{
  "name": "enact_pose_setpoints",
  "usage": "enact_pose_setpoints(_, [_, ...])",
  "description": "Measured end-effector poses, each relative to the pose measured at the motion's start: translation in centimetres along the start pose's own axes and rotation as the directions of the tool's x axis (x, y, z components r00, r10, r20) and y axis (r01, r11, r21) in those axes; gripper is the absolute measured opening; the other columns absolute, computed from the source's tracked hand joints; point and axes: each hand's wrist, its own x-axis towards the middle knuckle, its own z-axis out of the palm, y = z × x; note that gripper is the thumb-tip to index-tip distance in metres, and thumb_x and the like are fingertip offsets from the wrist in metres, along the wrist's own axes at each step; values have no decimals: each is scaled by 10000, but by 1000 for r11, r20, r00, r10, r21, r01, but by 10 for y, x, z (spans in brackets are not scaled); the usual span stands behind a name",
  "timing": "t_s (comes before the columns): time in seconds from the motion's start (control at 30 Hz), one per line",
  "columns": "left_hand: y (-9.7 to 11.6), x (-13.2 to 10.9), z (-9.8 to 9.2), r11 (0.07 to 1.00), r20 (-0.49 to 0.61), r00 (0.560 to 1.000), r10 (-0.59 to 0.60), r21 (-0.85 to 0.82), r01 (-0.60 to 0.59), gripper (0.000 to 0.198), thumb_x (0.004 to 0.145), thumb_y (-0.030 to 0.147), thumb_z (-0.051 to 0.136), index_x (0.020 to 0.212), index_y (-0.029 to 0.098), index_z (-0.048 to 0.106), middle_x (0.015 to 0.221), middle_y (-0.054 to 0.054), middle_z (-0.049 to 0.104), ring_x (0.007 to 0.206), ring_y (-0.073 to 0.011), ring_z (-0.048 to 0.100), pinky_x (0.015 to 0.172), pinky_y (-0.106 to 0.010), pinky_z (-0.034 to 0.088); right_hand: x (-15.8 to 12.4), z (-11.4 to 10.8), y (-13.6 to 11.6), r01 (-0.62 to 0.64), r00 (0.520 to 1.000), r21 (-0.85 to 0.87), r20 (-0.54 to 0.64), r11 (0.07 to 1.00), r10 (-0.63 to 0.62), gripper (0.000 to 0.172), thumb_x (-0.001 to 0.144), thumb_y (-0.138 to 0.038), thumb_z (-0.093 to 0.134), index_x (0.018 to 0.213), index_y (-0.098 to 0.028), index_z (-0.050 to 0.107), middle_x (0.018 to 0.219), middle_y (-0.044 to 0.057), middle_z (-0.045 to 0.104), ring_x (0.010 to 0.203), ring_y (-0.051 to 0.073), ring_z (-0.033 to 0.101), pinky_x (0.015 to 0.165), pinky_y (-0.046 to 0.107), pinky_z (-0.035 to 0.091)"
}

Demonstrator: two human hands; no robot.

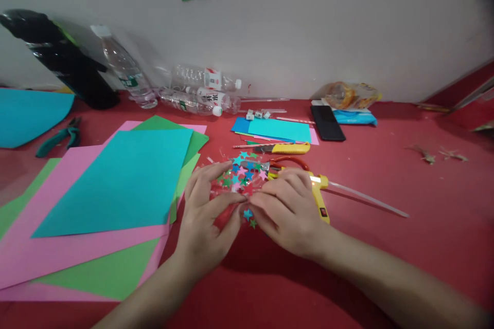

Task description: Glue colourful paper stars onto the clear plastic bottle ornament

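My left hand and my right hand meet at the middle of the red table, fingertips pinched together over a pile of small coloured paper stars. What the fingertips grip is too small to name; a clear, shiny piece shows under the stars. A yellow glue gun lies just behind my right hand, its clear glue stick pointing right. Red-handled scissors and a yellow utility knife lie just beyond the stars.
Large teal, pink and green paper sheets lie at the left. Smaller coloured sheets, a black phone, plastic bottles, teal pliers and a black object lie along the wall.
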Motion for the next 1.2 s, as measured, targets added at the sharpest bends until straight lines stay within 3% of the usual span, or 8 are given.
enact_pose_setpoints(0.13, [-2,1,2,1000,-5,1000,-8,-25,8,171,773,63,662,857,210,635,1297,-110,525,1181,-284,504,960,-553,422,-2,0,0,118,992,-82,-27,990,-120,185,820,-135,682,994,-193,653,769,-21,620,779,149,486,880,351,417])
enact_pose_setpoints(0.43, [5,1,-4,999,18,999,-35,-41,36,154,828,100,595,893,234,630,1321,-81,502,1213,-265,486,1006,-528,403,-3,0,1,90,996,-32,-1,995,-91,109,858,-148,627,942,-217,635,809,-20,647,789,144,491,899,348,405])
enact_pose_setpoints(0.53, [0,0,-7,987,-91,986,-137,-96,128,216,914,187,482,1049,296,609,1342,-39,490,1265,-238,457,1039,-482,399,-2,-1,0,72,997,4,12,997,-72,91,869,-134,583,865,-219,612,791,-21,648,771,146,484,855,341,404])
enact_pose_setpoints(0.67, [-28,-4,-2,854,-269,840,-471,-377,359,299,918,210,404,1182,282,526,1302,-55,533,1234,-239,507,1012,-461,444,0,-2,4,74,996,45,54,996,-77,78,857,-123,576,849,-198,595,804,-5,664,772,150,492,779,331,394])
enact_pose_setpoints(0.77, [-51,-3,5,515,11,667,-745,-626,586,322,783,130,509,1085,230,555,1089,-62,641,960,-210,644,771,-370,543,0,-3,8,67,994,97,74,993,-75,67,838,-114,599,853,-178,586,833,14,683,790,161,538,756,336,399])
enact_pose_setpoints(0.87, [-59,3,8,225,287,488,-824,-625,747,304,643,90,552,932,180,578,866,-29,676,756,-169,666,644,-288,534,0,-3,12,11,994,170,105,985,-29,80,853,-97,566,845,-176,570,809,21,687,762,158,559,722,316,420])
enact_pose_setpoints(1.03, [-56,11,6,154,430,418,-800,-527,836,241,615,131,627,856,142,624,746,-36,702,626,-164,676,609,-278,538,-2,0,18,-203,976,319,139,926,166,92,892,-120,507,857,-197,544,833,31,674,769,143,595,701,270,454])
enact_pose_setpoints(1.2, [-52,3,11,-23,679,344,-649,-470,882,468,544,57,723,983,162,597,850,-56,731,797,-224,713,719,-331,558,-3,4,22,-310,949,345,168,886,267,90,892,-135,499,839,-204,520,829,16,635,707,117,573,619,233,431])
